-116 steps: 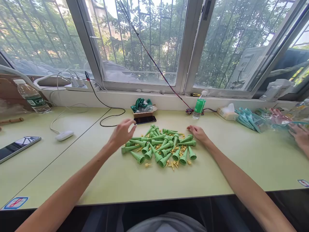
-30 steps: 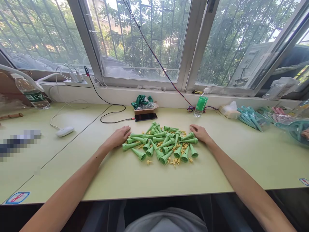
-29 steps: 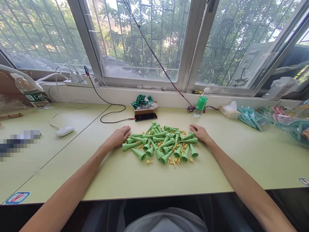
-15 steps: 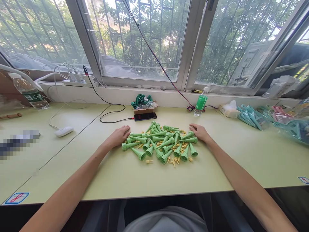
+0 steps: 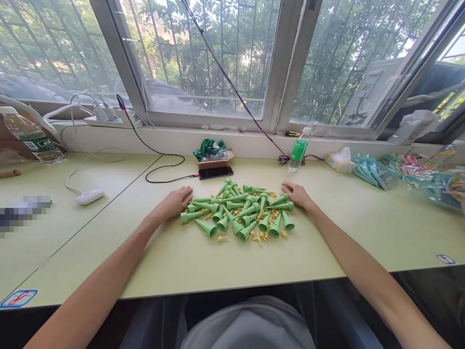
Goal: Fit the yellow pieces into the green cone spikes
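Both hands bracketed the heap of green cones, nothing picked up yet.

At centre frame the left hand (image 5: 177, 201) lay flat and open on the table (image 5: 203, 264), fingertips touching the left edge of the pile of green cones (image 5: 238, 212); the right hand (image 5: 296, 194), loosely open and empty, rested against its upper right edge. It looked like the gathering step, with the heap hemmed in between the palms. The next move would likely call for singling out one cone and one of the small yellow plugs (image 5: 260, 237) scattered at the lower edge. The cones lay flat with long axes every way, many wide mouths facing the bottom of the frame.
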Motion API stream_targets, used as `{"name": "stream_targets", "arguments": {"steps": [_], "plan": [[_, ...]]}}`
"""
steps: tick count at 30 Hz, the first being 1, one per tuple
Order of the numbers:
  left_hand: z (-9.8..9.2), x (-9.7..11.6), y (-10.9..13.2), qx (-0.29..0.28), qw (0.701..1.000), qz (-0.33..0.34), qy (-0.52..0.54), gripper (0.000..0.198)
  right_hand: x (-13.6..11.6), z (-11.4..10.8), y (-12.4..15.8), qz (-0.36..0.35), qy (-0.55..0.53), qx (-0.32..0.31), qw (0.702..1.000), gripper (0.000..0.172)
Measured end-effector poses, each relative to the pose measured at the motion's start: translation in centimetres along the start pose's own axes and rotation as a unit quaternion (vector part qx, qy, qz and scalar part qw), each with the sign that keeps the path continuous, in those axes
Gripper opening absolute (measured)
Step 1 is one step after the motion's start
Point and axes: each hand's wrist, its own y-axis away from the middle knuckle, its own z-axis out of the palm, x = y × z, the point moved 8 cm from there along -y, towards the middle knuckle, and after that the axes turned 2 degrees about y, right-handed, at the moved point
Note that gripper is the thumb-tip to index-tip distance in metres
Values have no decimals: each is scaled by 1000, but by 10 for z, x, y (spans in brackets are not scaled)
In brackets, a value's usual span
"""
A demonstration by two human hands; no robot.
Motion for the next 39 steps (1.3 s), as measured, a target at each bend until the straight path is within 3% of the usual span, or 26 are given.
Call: {"name": "stream_targets", "arguments": {"steps": [15, 31, 39], "plan": [[-3, 0, -2, 24, 999, 30, -2, 36, 0, 0, -1, -1, 7, -6, 1000, 35], [-2, -5, -1, 16, 1000, 16, 12, 42, -4, -5, 2, 3, 10, -2, 1000, 34], [-19, 1, 1, 66, 997, 19, 34, 40, -12, -22, 3, 3, -9, 52, 999, 36]]}}
